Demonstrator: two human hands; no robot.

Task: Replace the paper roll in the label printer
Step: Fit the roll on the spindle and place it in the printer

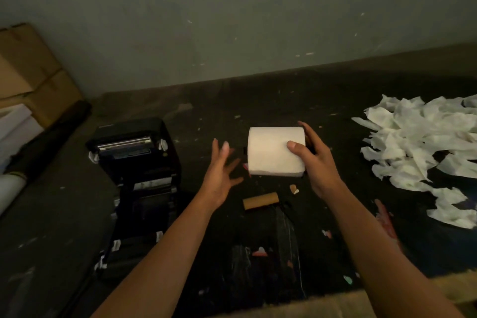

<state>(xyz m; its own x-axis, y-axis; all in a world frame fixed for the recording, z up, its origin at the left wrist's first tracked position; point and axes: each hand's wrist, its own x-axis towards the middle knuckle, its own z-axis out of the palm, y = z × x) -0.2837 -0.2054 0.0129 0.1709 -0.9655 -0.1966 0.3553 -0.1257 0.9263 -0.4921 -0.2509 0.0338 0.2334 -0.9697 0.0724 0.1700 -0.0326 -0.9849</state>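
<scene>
- Gripping white paper roll (275, 151) in right hand (316, 160), thumb on front, above dark table (335, 100).
- Left hand (220, 175) spread wide, holding nothing, beside roll.
- Label printer (136, 160) open, left of hands.
- Empty cardboard core (260, 200) lying below roll.

- I see a dark work surface (322, 100), scuffed and dusty, running back to a grey wall.
- Black label printer (134, 162) sits on it at left, lid open, roller bar exposed.
- Empty brown cardboard core (260, 200) lies on its side near centre, right of the printer.
- Small torn cardboard scrap (293, 188) just beside the core's far end.
- Heap of torn white paper pieces (423, 152) on the right side, well apart from the printer.
- Small pink and white bits (259, 252) scattered on the near part of the surface.
- Cardboard boxes (33, 77) at far left; can't tell if they rest on the same surface.
</scene>
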